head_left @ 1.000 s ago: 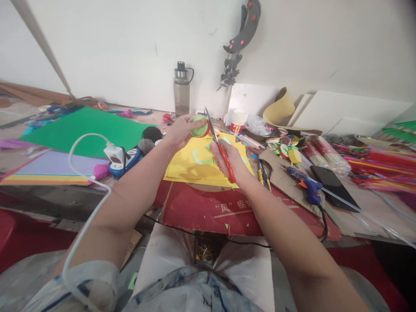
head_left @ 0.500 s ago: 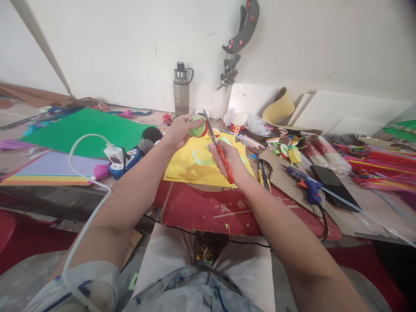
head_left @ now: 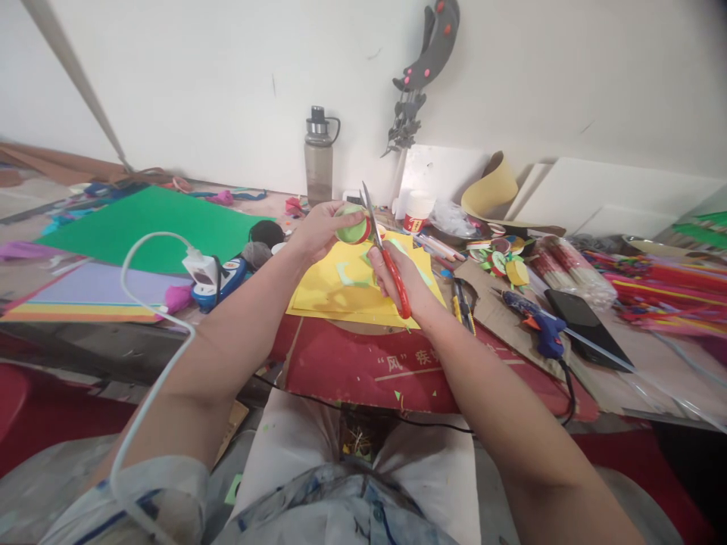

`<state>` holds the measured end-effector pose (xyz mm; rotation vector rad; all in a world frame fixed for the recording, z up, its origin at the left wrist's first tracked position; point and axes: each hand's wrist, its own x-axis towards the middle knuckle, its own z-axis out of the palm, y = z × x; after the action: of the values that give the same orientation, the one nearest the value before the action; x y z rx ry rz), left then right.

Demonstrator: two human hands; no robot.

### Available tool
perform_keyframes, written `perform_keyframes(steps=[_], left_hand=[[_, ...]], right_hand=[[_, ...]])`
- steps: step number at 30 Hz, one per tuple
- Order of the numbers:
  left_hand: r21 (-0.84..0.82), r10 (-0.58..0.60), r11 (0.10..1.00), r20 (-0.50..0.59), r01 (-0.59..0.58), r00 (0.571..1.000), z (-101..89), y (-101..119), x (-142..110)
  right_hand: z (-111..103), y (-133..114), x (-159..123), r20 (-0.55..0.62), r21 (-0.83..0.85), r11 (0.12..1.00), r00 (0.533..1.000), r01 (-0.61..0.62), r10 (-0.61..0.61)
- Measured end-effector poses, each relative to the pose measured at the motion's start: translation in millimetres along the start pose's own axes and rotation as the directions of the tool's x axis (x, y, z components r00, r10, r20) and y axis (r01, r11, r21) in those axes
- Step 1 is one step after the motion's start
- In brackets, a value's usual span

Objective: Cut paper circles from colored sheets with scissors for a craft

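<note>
My left hand [head_left: 321, 231] pinches a small round piece [head_left: 353, 226], light green on its face with a red edge; I cannot make out its exact kind. In my right hand [head_left: 400, 276] are red-handled scissors [head_left: 394, 272], their blades pointing up and away. The blades are slightly apart, beside the right edge of the round piece. Below both hands lie yellow paper sheets [head_left: 318, 291] with light green scraps [head_left: 349, 274] on them. A red printed board [head_left: 341, 363] lies under the sheets.
To the right are a yellow utility knife [head_left: 463, 306], a blue glue gun [head_left: 534, 322], a black phone [head_left: 588, 329] and pipe cleaners [head_left: 670, 291]. Green paper [head_left: 164, 231] and a white cable [head_left: 164, 371] are on the left. A bottle [head_left: 319, 163] and paper cup [head_left: 419, 210] stand behind.
The round piece has tilted and moved slightly right and down in my left hand. The scissor blades have opened a little and now stand more upright.
</note>
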<state>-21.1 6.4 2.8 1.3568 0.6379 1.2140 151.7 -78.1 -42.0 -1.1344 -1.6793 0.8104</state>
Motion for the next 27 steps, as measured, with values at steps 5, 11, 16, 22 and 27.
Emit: perform_keyframes(steps=[5,11,16,22,27], left_hand=[[0.036,0.009,0.999,-0.001,-0.009,1.000,0.2,1,-1],[0.096,0.018,0.995,0.014,-0.019,1.000,-1.5,-1,1],[0.092,0.014,0.996,0.025,-0.016,1.000,-3.3,-2,2],[0.139,0.001,0.990,0.034,-0.006,0.999,-7.2,2,3],[0.136,-0.003,0.991,0.059,-0.005,0.998,-8.9,8,2]], right_hand=[[-1,4,0,0.001,-0.009,1.000,1.000,0.010,-0.009],[-2,3,0,-0.003,-0.023,1.000,1.000,0.010,-0.010],[-2,-3,-3,-0.011,-0.030,1.000,1.000,0.000,0.000],[-2,-6,-5,-0.020,-0.058,0.998,1.000,-0.004,0.003],[-2,-13,-6,-0.026,-0.069,0.998,1.000,0.000,-0.002]])
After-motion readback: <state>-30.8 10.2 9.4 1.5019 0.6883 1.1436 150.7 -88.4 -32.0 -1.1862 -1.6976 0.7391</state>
